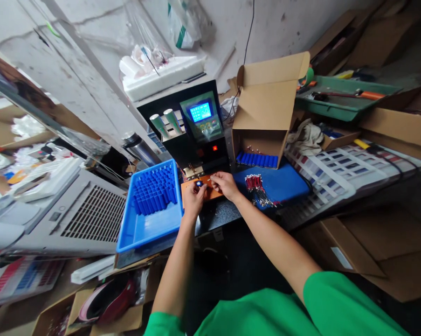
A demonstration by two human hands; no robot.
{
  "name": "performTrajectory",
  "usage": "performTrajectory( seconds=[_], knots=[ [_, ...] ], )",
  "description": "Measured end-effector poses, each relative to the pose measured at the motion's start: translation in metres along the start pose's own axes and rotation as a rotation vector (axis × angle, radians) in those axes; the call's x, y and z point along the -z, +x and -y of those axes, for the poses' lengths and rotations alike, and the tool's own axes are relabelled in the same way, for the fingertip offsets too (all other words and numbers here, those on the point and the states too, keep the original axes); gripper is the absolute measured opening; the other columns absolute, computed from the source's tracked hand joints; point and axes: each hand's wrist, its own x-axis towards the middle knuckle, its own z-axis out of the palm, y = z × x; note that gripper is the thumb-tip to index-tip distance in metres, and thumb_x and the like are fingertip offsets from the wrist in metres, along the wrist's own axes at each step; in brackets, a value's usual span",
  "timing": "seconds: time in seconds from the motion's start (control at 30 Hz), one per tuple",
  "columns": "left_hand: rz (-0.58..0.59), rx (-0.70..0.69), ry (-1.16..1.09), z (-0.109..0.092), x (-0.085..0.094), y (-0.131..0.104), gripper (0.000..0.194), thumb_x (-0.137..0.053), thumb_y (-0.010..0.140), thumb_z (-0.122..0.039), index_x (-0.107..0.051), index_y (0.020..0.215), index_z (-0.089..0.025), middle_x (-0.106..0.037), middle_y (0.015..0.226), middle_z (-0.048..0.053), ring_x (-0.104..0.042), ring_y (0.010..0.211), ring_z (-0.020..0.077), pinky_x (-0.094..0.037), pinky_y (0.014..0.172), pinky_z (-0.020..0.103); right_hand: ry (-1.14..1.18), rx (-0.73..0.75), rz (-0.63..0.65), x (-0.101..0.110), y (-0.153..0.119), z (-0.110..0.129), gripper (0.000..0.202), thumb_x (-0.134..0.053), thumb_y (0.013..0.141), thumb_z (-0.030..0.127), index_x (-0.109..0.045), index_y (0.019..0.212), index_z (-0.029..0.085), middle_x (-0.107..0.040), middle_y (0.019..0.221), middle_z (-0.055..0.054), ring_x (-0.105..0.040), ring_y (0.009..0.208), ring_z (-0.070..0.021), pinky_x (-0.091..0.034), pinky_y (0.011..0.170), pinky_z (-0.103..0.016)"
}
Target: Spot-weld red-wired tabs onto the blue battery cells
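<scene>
The left hand [194, 198] and right hand [225, 185], fingers bent, sit close together at the ends of outstretched arms [273, 235].

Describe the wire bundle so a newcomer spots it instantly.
Find the black machine with the lit blue screen. To its right stands an open cardboard box, and in front of that, on a flat blue surface, lies the wire bundle, right of the right hand. Its thin red and black strands set it apart from the plain blue cylinders inside the box.
</scene>
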Motion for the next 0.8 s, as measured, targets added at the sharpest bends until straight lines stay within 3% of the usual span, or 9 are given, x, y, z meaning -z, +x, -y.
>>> performTrajectory(
  seconds=[0.33, 0.63, 0.8],
  knots=[
    [0.099, -0.001, -0.115, 0.013, -0.007, -0.001, 0.027, -0.063, 0.088, -0.042, -0.065, 0.101, -0.018, -0.070, 0.085, 0.004, -0.065, 0.076, 0.0166, -0.051, 0.072, 0.028, 0.021, 0.007, 0.002, 0.000, 0.003, -0.003, 0.037, -0.081, 0.066, 0.049, -0.060, 0.068, 0.018, -0.056, 0.056, 0.003, -0.045, 0.045, -0.0069, -0.033, 0.041, -0.020],
    [0.047, 0.017, -0.073, 0.015, -0.008, -0.001, 0.023, -0.066, 0.086, -0.039, -0.068, 0.091, -0.018, -0.067, 0.074, 0.001, -0.058, 0.065, 0.0141, -0.046, 0.064, 0.026, 0.003, -0.003, -0.045, -0.003, 0.007, -0.005, 0.038, -0.082, 0.065, 0.048, -0.059, 0.067, 0.018, -0.057, 0.057, 0.002, -0.047, 0.048, -0.0074, -0.034, 0.042, -0.019],
    [0.049, 0.040, -0.047, 0.015, -0.009, -0.002, 0.025, -0.064, 0.087, -0.040, -0.070, 0.097, -0.017, -0.065, 0.072, 0.000, -0.057, 0.063, 0.0138, -0.044, 0.062, 0.025, -0.039, -0.015, -0.079, -0.010, 0.006, -0.002, 0.034, -0.079, 0.065, 0.045, -0.057, 0.064, 0.018, -0.056, 0.055, 0.003, -0.047, 0.047, -0.0074, -0.031, 0.040, -0.018]
  ],
)
